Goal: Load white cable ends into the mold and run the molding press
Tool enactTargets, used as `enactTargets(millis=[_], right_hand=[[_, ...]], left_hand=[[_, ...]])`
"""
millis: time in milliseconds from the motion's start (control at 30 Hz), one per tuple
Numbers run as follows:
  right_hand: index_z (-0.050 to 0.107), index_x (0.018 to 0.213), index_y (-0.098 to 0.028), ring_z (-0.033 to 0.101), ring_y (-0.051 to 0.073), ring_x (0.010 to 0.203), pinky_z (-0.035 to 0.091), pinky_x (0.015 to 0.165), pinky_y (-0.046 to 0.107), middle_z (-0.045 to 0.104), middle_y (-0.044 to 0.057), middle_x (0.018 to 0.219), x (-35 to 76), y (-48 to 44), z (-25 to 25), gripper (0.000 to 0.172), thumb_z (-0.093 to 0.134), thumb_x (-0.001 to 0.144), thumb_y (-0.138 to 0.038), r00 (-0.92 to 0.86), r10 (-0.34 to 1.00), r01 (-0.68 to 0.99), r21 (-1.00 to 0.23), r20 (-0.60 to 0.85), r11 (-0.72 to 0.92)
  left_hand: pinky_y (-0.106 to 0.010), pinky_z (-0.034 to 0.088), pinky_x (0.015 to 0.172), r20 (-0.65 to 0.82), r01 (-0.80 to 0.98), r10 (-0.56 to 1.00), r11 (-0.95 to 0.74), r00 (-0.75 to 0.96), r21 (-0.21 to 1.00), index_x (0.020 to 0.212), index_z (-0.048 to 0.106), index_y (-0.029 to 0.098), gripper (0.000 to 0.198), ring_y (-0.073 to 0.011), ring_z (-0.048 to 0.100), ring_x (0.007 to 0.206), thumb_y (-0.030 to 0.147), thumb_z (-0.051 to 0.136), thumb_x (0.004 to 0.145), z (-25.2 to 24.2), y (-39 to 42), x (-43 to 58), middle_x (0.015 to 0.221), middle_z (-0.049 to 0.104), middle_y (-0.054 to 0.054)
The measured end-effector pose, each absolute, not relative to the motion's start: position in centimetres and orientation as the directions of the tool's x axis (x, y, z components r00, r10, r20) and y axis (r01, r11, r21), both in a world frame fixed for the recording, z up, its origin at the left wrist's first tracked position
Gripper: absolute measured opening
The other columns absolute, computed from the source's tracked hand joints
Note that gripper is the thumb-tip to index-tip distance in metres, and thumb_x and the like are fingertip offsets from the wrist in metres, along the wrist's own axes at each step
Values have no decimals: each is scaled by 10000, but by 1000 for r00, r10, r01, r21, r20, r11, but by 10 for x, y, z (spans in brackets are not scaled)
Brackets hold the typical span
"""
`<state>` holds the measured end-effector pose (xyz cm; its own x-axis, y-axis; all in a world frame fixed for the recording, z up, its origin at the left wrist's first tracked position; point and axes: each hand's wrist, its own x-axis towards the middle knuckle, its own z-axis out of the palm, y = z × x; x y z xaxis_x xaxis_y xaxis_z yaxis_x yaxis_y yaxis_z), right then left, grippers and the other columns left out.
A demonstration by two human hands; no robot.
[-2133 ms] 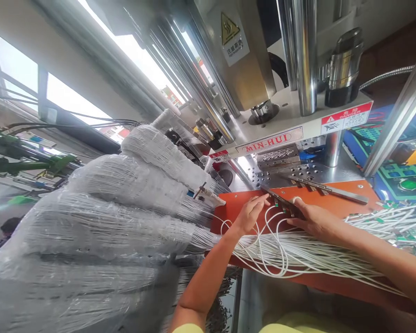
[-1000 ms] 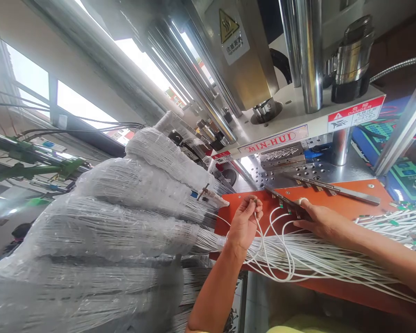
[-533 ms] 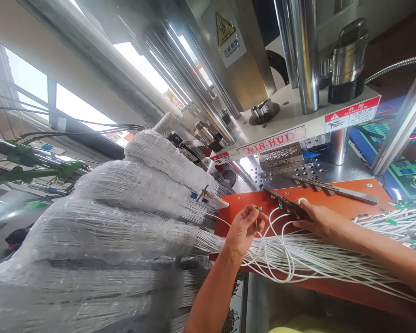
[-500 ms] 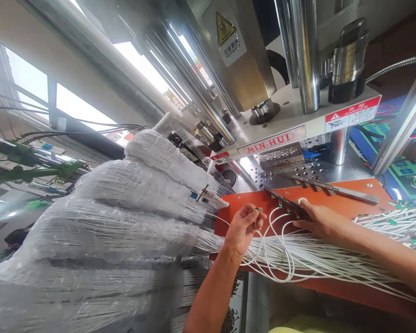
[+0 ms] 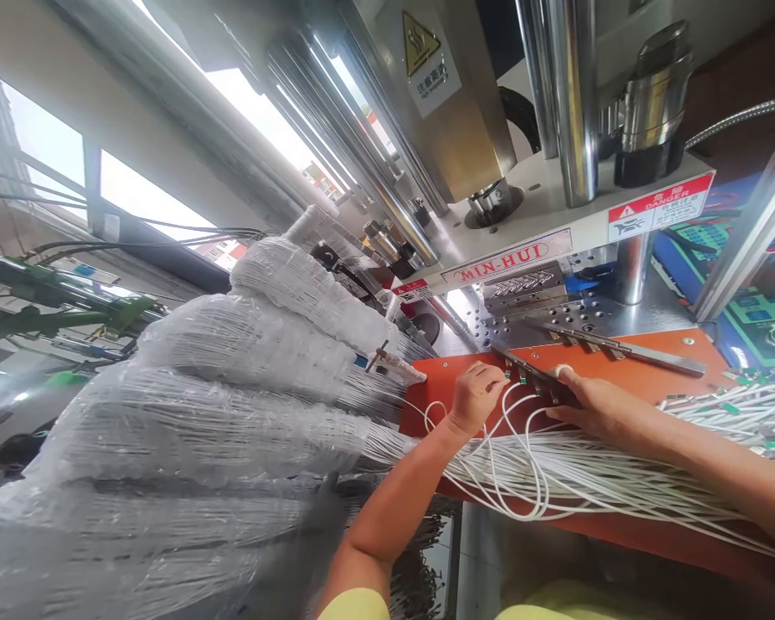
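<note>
My left hand (image 5: 480,398) has moved up to the dark metal bar (image 5: 530,373).
Head view: those fingers bunch beside its far end, what they pinch I can't tell; my right hand (image 5: 598,405) pinches its near end over the orange board (image 5: 439,379).

A: How is the dark metal bar (image 5: 537,376) lying?
B: It's slanting out of the right hand (image 5: 591,406), its free end reaching just past the fingertips of the left hand (image 5: 476,399)
A: And the white cables (image 5: 546,491)?
B: Some are looping between both hands, green-marked connectors (image 5: 523,377) lining the bar's near edge
</note>
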<state>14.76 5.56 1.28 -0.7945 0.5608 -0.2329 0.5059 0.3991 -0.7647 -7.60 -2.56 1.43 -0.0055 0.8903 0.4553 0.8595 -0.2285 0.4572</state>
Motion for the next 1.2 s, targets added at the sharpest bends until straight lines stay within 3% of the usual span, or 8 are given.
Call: enactTargets(millis=[133,367,600,833,1000,1200], right_hand=[[349,965,-256,607,233,726,394,631,309,643,47,813,147,56,14,278,473,856,-480,-797,558,506,-760,-230,408],[372,976,-254,618,234,714,385,611,301,654,50,812,146,58,12,282,484,850,-480,-800,555,503,-759,-227,414],[335,962,-256,597,220,690,368,595,293,631,33,788,147,56,13,293,488,851,-480,-810,551,497,-738,-204,457],[335,956,-259,555,195,643,376,594,287,607,5,741,149,58,10,302,481,859,-504,-823,537,447,-795,-186,411],[319,942,-258,548,192,639,367,589,288,596,4,736,148,58,11,280,467,875,-486,-836,519,434,-793,-177,428],[314,945,-246,590,214,696,370,601,294,635,45,798,146,53,14,258,474,877,-437,-824,543,459,-750,-160,477]], left_hand=[[-277,496,682,486,915,869,-268,93,302,729,635,174,141,-148,587,728,160,601,865,3,-22,-80,749,686,-32],[-273,499,675,486,931,865,-273,126,243,749,628,171,148,-144,574,726,168,574,887,-2,-18,-83,749,674,-24],[-286,490,670,490,969,848,-244,199,29,723,605,162,261,-156,550,724,143,454,935,-1,-16,-79,720,631,-43],[-293,470,661,440,934,825,-334,354,-124,681,586,155,338,-162,514,707,91,380,941,-1,-16,-81,708,594,-54],[-284,475,671,430,929,825,-351,367,-119,705,603,145,301,-156,525,719,89,413,932,-5,-15,-84,714,605,-54],[-272,483,663,480,954,844,-296,241,42,710,620,153,253,-146,561,706,146,483,923,-11,-11,-87,682,619,-37]])
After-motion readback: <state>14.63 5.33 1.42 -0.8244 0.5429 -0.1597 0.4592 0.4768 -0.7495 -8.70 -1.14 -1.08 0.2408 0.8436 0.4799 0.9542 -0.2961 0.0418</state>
